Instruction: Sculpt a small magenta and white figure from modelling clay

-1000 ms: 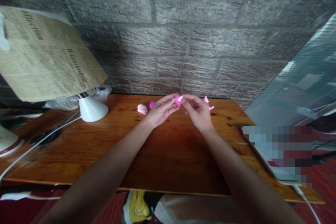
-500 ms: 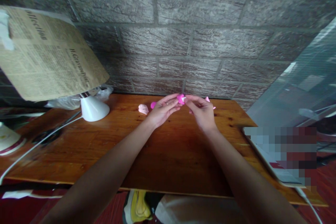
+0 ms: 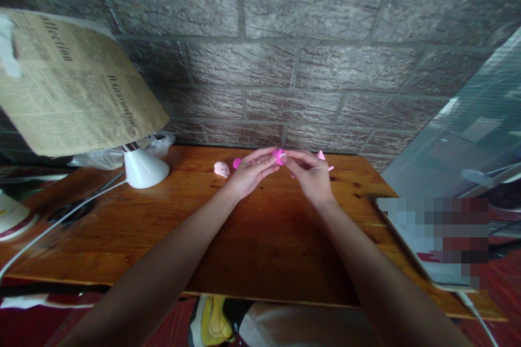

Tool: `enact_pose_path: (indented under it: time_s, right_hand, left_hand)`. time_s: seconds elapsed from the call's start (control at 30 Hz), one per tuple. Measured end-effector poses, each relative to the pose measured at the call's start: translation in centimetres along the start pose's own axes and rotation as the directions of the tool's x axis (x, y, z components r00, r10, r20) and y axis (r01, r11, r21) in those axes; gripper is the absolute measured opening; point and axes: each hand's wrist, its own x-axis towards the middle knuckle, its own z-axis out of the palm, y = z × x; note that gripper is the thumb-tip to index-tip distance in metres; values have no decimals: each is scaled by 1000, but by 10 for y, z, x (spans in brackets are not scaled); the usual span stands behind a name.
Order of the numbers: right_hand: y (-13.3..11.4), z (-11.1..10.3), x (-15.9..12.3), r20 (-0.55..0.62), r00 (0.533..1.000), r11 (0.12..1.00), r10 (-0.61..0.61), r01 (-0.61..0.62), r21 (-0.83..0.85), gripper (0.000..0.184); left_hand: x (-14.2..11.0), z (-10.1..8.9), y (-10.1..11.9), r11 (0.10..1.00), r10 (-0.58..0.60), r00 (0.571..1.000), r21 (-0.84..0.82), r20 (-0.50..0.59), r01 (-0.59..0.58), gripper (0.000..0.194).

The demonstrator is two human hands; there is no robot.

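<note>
Both of my hands meet above the far middle of the wooden table (image 3: 252,238). My left hand (image 3: 249,172) and my right hand (image 3: 310,174) pinch one small bright pink piece (image 3: 279,155) between their fingertips. A pale pink lump (image 3: 222,169) and a small magenta bit (image 3: 236,162) lie on the table just left of my left hand. More pink bits (image 3: 324,160) show behind my right hand, partly hidden by it.
A white lamp base (image 3: 143,168) with a newspaper-covered shade (image 3: 77,87) stands at the back left, its white cable (image 3: 52,227) trailing toward me. A brick wall (image 3: 309,65) backs the table. A laptop (image 3: 427,249) sits at the right edge. A yellow shoe (image 3: 209,322) shows below.
My hands have stayed together on the pink piece, with only small finger shifts. The view has barely moved.
</note>
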Motion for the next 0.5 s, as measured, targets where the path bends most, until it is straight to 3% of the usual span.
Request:
enact_pose_path:
  time_s: [0.3, 0.43, 0.5]
  right_hand:
    - [-2, 4, -2, 54, 996, 997, -77, 78, -12, 26]
    - [-2, 5, -3, 53, 999, 1000, 2, -3, 16, 40]
    - [-3, 5, -3, 64, 997, 998, 43, -46, 44, 39]
  left_hand:
    - [0, 3, 3, 984, -127, 985, -144, -121, 109, 6]
    - [0, 6, 4, 971, -159, 979, -200, -129, 131, 9]
    - [0, 8, 4, 969, -144, 980, -219, -139, 112, 9]
